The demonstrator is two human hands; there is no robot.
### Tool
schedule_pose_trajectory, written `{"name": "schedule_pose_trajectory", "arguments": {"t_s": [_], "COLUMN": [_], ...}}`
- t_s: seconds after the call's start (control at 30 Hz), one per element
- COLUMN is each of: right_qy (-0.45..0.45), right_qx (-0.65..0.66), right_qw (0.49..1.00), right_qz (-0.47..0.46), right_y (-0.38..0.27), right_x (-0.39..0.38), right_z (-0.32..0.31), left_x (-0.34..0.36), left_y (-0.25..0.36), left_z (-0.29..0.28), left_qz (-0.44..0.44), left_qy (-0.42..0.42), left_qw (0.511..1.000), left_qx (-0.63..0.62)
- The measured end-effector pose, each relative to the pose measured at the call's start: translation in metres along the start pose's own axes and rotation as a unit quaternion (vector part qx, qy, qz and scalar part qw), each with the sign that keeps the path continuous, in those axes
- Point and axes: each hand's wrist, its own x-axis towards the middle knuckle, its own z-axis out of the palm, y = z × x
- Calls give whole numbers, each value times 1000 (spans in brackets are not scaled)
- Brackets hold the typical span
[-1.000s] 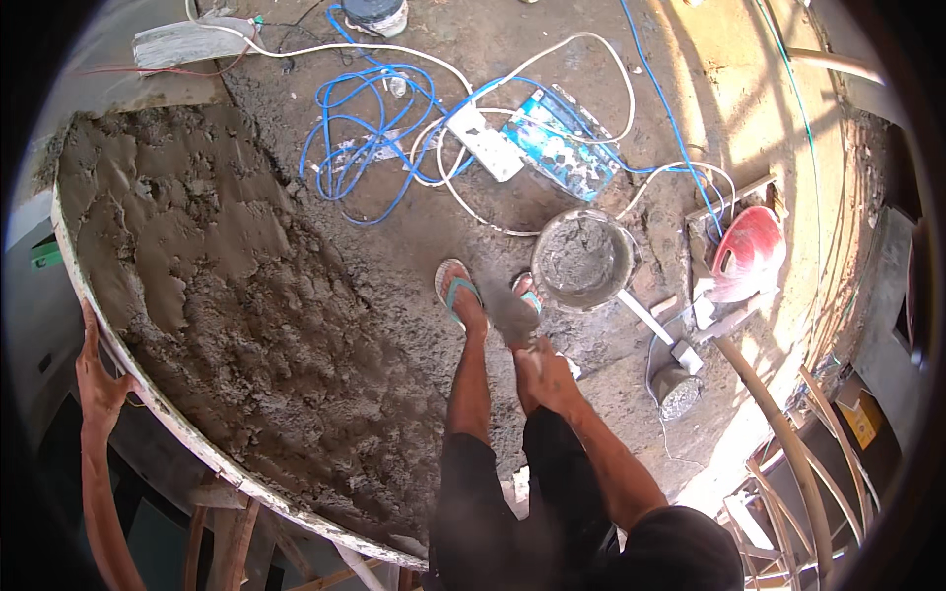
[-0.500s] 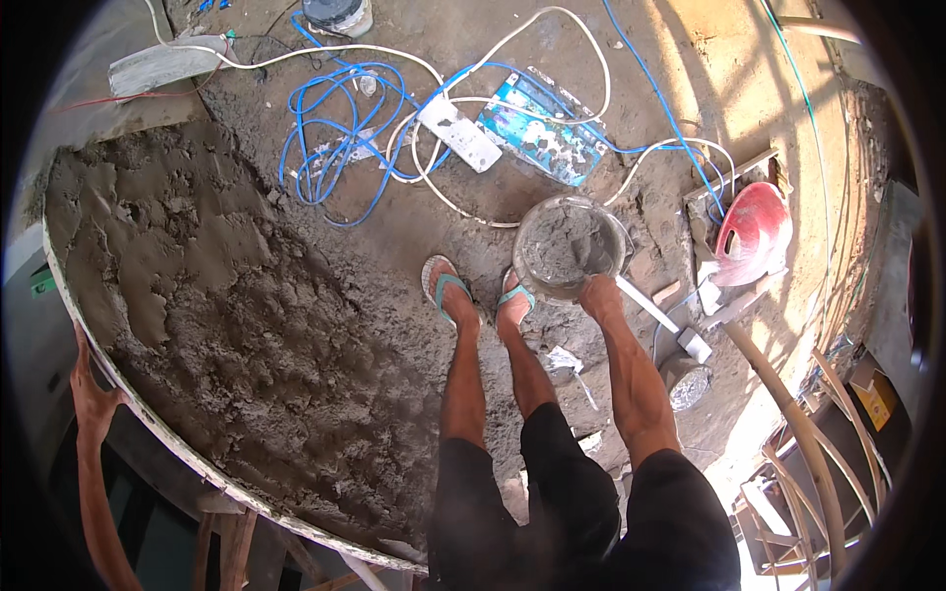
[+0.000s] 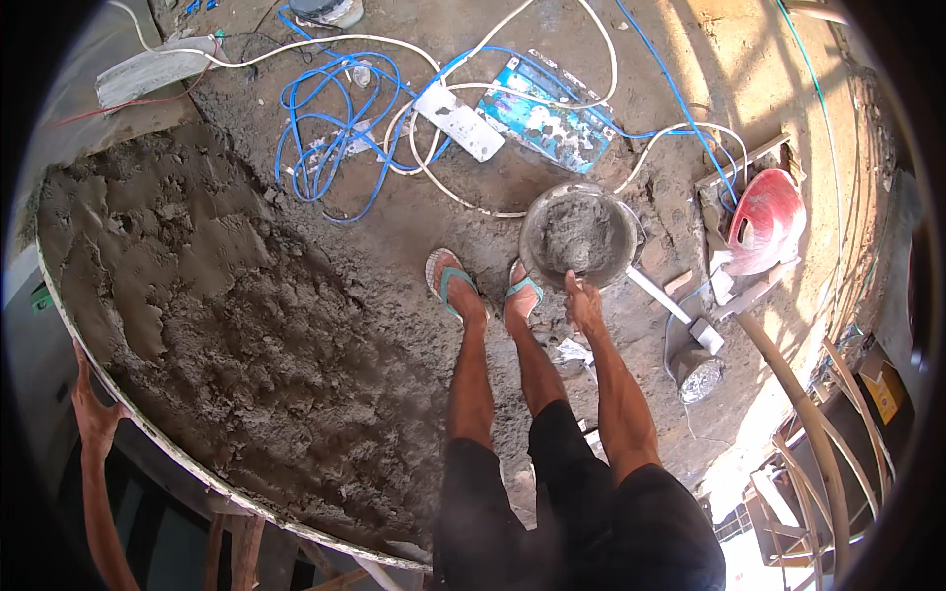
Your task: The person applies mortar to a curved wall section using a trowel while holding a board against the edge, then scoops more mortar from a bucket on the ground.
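Mortar bucket (image 3: 533, 243), round and grey, stands on the ground just beyond the right hand (image 3: 584, 303), which reaches up to its near rim and overlaps it in view; the fingers of that hand look drawn in, but whether they are clamped on something or merely bent I cannot tell, nor whether they touch the rim. Grey mortar (image 3: 574, 225) fills much of the bucket's inside. The left hand (image 3: 96, 412) is well apart from the bucket, its thumb and fingers spread, set against the outer side of a curved pale edge (image 3: 163, 446). Nearest below are dark shorts (image 3: 581, 502), then feet in sandals (image 3: 456, 288) with turquoise straps, the right foot just beside the bucket. Inside the curved edge, a broad bed of wet mortar (image 3: 246, 364) spreads, rough near the person and smoother farther off. Right of the bucket lie a white-handled tool (image 3: 662, 295) with a blocky head, a small pail (image 3: 681, 361) tipped over and a red plastic container (image 3: 769, 227). Farther out come a blue board (image 3: 552, 118) splotched with white, a white power strip (image 3: 459, 122), loops of blue cable (image 3: 382, 184) and, at the top, a dark-topped tub (image 3: 345, 14)
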Motion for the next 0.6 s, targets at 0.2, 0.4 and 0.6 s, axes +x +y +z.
{"name": "schedule_pose_trajectory", "arguments": {"t_s": [0.2,0.4,0.6], "right_qy": [-49,-56,-110], "right_qx": [77,128,164], "right_qw": [996,985,972], "right_qz": [15,-105,-130], "right_y": [-22,15,-48], "right_x": [-8,-39,-77], "right_z": [-2,-24,-4], "left_x": [5,0,10], "left_y": [-2,29,41], "left_z": [1,-14,-15], "left_qz": [7,-98,-110], "left_qy": [-14,-33,-43], "left_qw": [1000,994,990], "left_qx": [13,24,71]}}
